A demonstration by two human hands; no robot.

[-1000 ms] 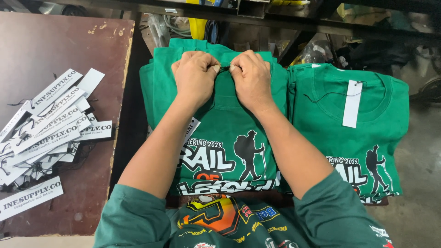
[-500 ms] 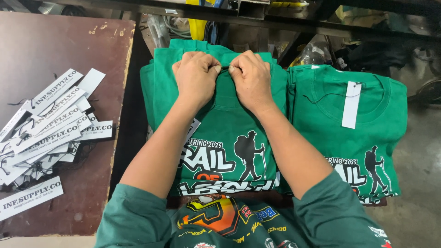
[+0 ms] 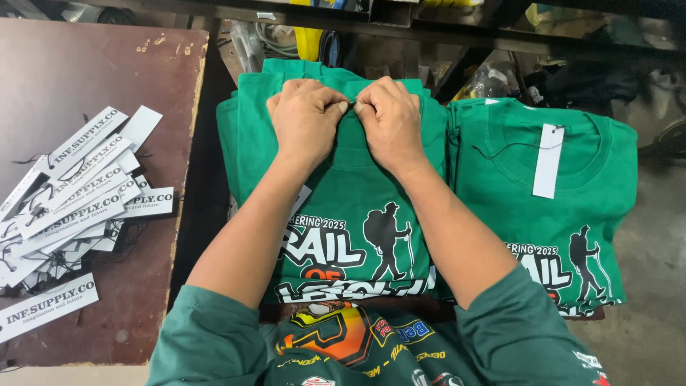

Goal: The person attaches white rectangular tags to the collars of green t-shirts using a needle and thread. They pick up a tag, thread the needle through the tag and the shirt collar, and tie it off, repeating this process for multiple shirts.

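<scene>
Green cotton fills the centre of the view: a folded green T-shirt (image 3: 343, 207) tops a stack directly in front of you, its printed hiker graphic facing up and toward you. Your left hand (image 3: 306, 118) and right hand (image 3: 391, 118) rest side by side on the collar end of this shirt, knuckles up. Both hands are closed in a pinch, the fingertips of each meeting at the neckline between them and gripping a small fold of the collar fabric. What else, if anything, sits inside the pinch is too small to tell.

Just beside the stack, on your right, lies a second green T-shirt (image 3: 572, 214) with the same print. A white hang tag (image 3: 549, 160) lies on its chest, joined to the collar by a thin dark string.

On your left stands a brown desk (image 3: 78, 64) with a worn, chipped far edge. A loose pile of white paper tags (image 3: 78, 193) with dark strings is spread over its near half, well apart from both hands. A dark gap separates the desk from the shirt stack.

Your forearms are bare; green sleeves cover the upper arms.
</scene>
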